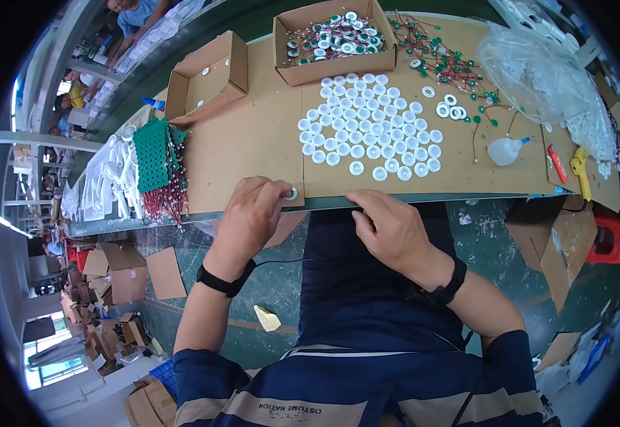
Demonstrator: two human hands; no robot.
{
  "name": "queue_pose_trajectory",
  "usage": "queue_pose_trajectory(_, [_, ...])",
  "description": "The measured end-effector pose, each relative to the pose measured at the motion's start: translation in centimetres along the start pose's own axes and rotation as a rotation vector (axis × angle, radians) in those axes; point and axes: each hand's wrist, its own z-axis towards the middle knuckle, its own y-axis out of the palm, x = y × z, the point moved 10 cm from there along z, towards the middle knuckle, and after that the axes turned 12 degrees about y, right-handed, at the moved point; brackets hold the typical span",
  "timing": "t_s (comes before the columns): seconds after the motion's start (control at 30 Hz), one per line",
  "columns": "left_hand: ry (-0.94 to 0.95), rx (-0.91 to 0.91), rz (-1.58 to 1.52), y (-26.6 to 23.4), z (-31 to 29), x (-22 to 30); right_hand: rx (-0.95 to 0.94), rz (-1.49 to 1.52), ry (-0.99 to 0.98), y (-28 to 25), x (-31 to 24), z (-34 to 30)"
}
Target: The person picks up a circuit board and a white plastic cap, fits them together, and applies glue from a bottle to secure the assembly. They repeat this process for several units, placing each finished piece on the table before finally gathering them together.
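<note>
My left hand (251,212) is at the table's front edge, fingers curled together in a pinch. A small white round cap (291,193) shows at its fingertips, low over the cardboard. To the right, my right hand (394,233) rests against the edge with its index finger stretched out and the thumb apart; no object shows in it. Beyond both hands, many white round caps (357,169) lie spread on the cardboard sheet (242,142), most in loose rows.
A cardboard box (281,73) of white discs and wired green parts stands at the back. Left are a nearly bare carton (178,107) and green boards (152,156) with red wires. Right are a squeeze bottle (503,151), a red cutter (557,164) and a yellow-handled tool (580,173).
</note>
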Motion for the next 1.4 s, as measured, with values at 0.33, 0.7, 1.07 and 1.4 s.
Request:
queue_pose_trajectory(0.33, [-0.122, 0.099, 0.073, -1.8, -3.0, -6.3, -0.004, -0.002, -0.048, -0.3, -0.6, 0.2])
queue_pose_trajectory(0.7, [-0.19, 0.088, 0.195, -3.6, -3.4, -15.3, -0.013, -0.03, -0.015, 0.2, -0.1, 0.3])
queue_pose_trajectory(1.07, [-0.242, 0.019, 0.245, -4.3, -3.0, -17.9, -0.045, -0.02, 0.068, 0.3, 0.4, 0.5])
queue_pose_trajectory(1.4, [-0.083, -0.339, 0.26, -5.5, -2.1, -16.3, -0.033, -0.011, 0.035, 0.3, 0.4, 0.2])
